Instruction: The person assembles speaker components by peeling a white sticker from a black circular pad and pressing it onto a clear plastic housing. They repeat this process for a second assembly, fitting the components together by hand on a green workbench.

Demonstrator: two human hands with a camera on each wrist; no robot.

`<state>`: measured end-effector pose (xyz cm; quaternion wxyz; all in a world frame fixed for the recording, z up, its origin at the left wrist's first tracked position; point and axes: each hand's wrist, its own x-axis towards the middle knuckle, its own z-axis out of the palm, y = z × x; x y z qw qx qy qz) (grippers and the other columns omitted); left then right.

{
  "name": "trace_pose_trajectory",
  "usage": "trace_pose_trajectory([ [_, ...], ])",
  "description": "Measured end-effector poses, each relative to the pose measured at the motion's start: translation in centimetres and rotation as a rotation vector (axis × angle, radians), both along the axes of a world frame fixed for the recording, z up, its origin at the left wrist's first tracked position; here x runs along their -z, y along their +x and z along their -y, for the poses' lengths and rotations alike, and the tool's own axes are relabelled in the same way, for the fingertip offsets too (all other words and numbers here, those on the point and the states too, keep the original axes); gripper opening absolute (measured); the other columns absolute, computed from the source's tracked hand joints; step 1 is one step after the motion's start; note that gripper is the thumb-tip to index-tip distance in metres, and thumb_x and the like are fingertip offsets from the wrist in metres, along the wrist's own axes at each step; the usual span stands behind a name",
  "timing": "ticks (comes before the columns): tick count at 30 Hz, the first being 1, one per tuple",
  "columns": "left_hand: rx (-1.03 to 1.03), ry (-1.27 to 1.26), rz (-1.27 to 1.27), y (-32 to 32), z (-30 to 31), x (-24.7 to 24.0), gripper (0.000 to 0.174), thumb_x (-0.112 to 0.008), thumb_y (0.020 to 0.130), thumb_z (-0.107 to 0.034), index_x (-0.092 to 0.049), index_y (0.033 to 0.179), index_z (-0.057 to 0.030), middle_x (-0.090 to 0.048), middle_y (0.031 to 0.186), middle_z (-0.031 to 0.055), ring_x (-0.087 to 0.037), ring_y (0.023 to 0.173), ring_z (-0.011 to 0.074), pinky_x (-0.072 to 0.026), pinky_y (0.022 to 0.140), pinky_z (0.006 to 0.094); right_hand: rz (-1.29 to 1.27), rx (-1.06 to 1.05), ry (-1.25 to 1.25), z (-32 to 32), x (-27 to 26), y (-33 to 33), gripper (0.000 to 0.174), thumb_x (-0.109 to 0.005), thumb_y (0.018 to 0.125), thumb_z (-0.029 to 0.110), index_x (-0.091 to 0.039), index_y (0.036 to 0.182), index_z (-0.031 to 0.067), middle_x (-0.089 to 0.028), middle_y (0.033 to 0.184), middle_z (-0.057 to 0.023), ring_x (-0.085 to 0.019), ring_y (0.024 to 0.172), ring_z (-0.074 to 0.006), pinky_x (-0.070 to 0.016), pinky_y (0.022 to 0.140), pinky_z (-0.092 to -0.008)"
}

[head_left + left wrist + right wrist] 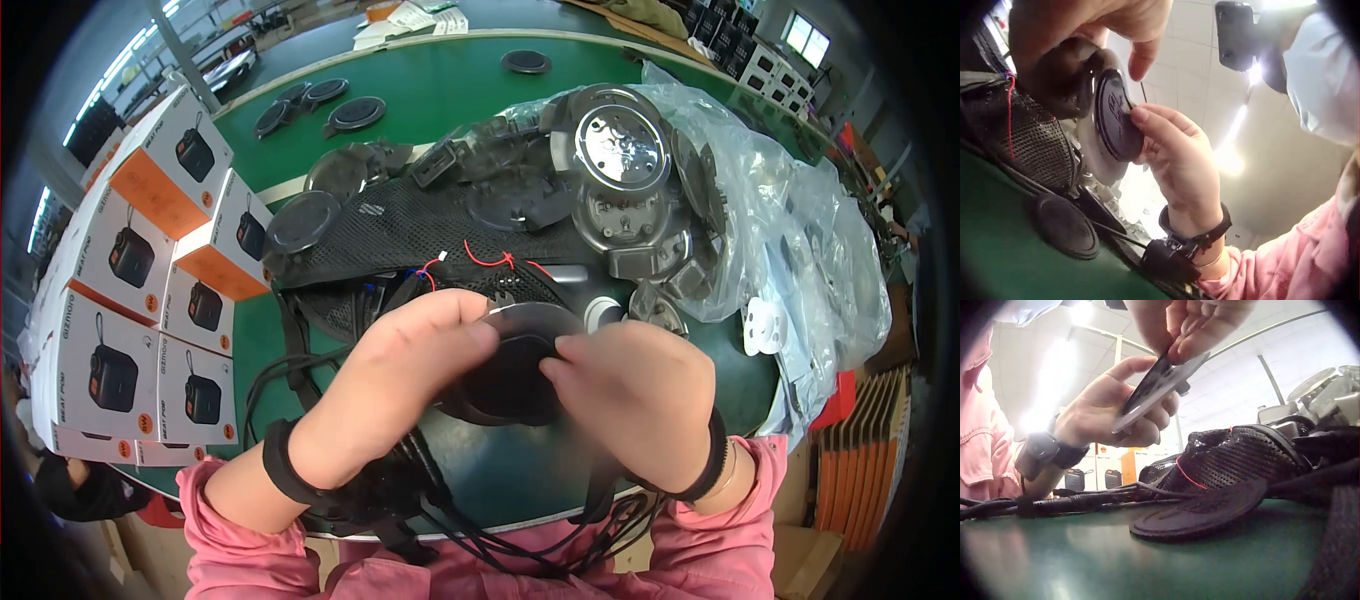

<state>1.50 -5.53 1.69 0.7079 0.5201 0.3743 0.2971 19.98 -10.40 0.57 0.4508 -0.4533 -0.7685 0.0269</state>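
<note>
My left hand [405, 360] grips a dark round plastic cover [500, 390] above the front of the table. It curls around the cover's back and edge in the right wrist view. My right hand [640, 395] pinches the edge of a thin black round pad [1116, 119] between thumb and fingers. Raised line markings show on the pad, which lies against the face of the cover in the left wrist view. Below the hands, another dark round disc [1200, 512] rests by the black mesh bag [1235, 459].
Smoky plastic housings [625, 150] pile up on a black mesh bag and clear plastic sheeting [800, 220]. White and orange speaker boxes [110, 370] are stacked at left. Several round covers [357, 113] lie on the green table [440, 75]. Black cables [480, 540] run along its front edge.
</note>
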Motion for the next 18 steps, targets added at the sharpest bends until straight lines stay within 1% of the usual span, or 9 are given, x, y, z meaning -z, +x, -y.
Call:
trace_pose_trajectory([
  [2, -0.017, -0.135, 0.183, -0.5, -0.4, 0.2, 0.028, -0.044, 0.081, -0.017, -0.053, 0.098, 0.0031, -0.059, 0.091, 0.0083, -0.055, 0.084, 0.0154, -0.0419, 0.078, 0.0268, -0.002, 0.012, -0.003, 0.0, 0.2, 0.0, 0.015, -0.069, 0.065, 0.005, -0.061, 0.078, 0.0039, -0.055, 0.064, -0.0057, -0.053, 0.051, -0.0192, -0.0417, 0.047, -0.0273],
  [3, -0.017, -0.111, 0.146, -0.4, -0.4, 0.5, 0.036, -0.038, 0.08, -0.021, -0.052, 0.1, 0.0055, -0.059, 0.093, 0.0105, -0.055, 0.086, 0.0166, -0.0417, 0.081, 0.0279, -0.001, 0.021, -0.003, -0.1, 0.2, 0.0, 0.014, -0.069, 0.065, 0.005, -0.061, 0.076, 0.0036, -0.056, 0.067, -0.0062, -0.054, 0.053, -0.0193, -0.0416, 0.048, -0.0271],
  [7, 0.038, -0.117, 0.145, -0.4, -0.4, -0.2, 0.037, -0.038, 0.08, -0.019, -0.051, 0.102, 0.0071, -0.059, 0.096, 0.0125, -0.056, 0.089, 0.018, -0.0417, 0.083, 0.0286, 0.014, 0.049, -0.127, 0.0, -0.1, 0.3, 0.02, -0.069, 0.064, 0.003, -0.059, 0.082, 0.0031, -0.057, 0.076, -0.0074, -0.055, 0.06, -0.0177, -0.0414, 0.049, -0.0254],
  [10, 0.068, -0.125, 0.157, -0.5, -0.7, 0.0, 0.039, -0.037, 0.079, -0.017, -0.049, 0.106, 0.0083, -0.058, 0.099, 0.014, -0.056, 0.089, 0.0196, -0.0425, 0.083, 0.0293, -0.221, 0.072, -0.278, -0.5, 0.5, 0.1, 0.027, -0.068, 0.069, 0.003, -0.055, 0.092, 0.0023, -0.058, 0.084, -0.0067, -0.055, 0.067, -0.0124, -0.0418, 0.052, -0.0224],
  [12, 0.037, -0.252, 0.239, -0.5, -0.8, -0.4, 0.035, -0.037, 0.081, -0.014, -0.051, 0.105, 0.0062, -0.058, 0.096, 0.0102, -0.056, 0.084, 0.0137, -0.0443, 0.076, 0.024, -0.805, -0.236, -0.661, -1.0, 1.7, 0.0, 0.029, -0.064, 0.076, 0.002, -0.049, 0.101, 0.001, -0.059, 0.09, -0.0049, -0.055, 0.073, -0.0074, -0.0435, 0.058, -0.0199],
  [13, 0.042, -0.249, 0.238, -0.5, -0.8, -0.4, 0.035, -0.037, 0.081, -0.014, -0.051, 0.105, 0.0062, -0.058, 0.096, 0.0102, -0.056, 0.084, 0.0137, -0.0443, 0.076, 0.024, -1.004, -0.394, -0.715, -0.9, 1.8, -0.4, 0.024, -0.056, 0.084, 0.005, -0.048, 0.106, -0.0011, -0.059, 0.095, -0.0047, -0.054, 0.079, -0.006, -0.0446, 0.063, -0.0192],
  [14, 0.058, -0.266, 0.25, -0.6, -0.8, -0.5, 0.034, -0.037, 0.08, -0.013, -0.05, 0.105, 0.0059, -0.058, 0.096, 0.0102, -0.056, 0.085, 0.014, -0.045, 0.075, 0.0245, -1.004, -0.394, -0.708, -0.8, 1.5, -0.3, 0.024, -0.056, 0.084, 0.005, -0.048, 0.106, -0.0011, -0.059, 0.095, -0.0047, -0.054, 0.079, -0.006, -0.0446, 0.063, -0.0192],
  [16, 0.067, -0.257, 0.263, -0.7, -1.1, -0.5, 0.033, -0.038, 0.08, -0.012, -0.05, 0.105, 0.0055, -0.057, 0.097, 0.0103, -0.056, 0.086, 0.0142, -0.0457, 0.075, 0.025, -1.082, -0.403, -0.972, -0.9, 0.4, 0.1, 0.025, -0.048, 0.089, 0.007, -0.046, 0.112, -0.0018, -0.058, 0.098, -0.0053, -0.055, 0.083, -0.0072, -0.0448, 0.067, -0.0197],
  [18, 0.037, -0.146, 0.194, -1.0, -1.4, -0.6, 0.032, -0.039, 0.08, -0.009, -0.049, 0.106, 0.0052, -0.057, 0.098, 0.0102, -0.056, 0.089, 0.0149, -0.0461, 0.077, 0.0263, -1.026, -0.423, -0.887, -0.9, 0.5, 0.1, 0.028, -0.044, 0.091, 0.012, -0.044, 0.116, -0.001, -0.057, 0.097, -0.0045, -0.054, 0.083, -0.0073, -0.0439, 0.068, -0.0206],
])
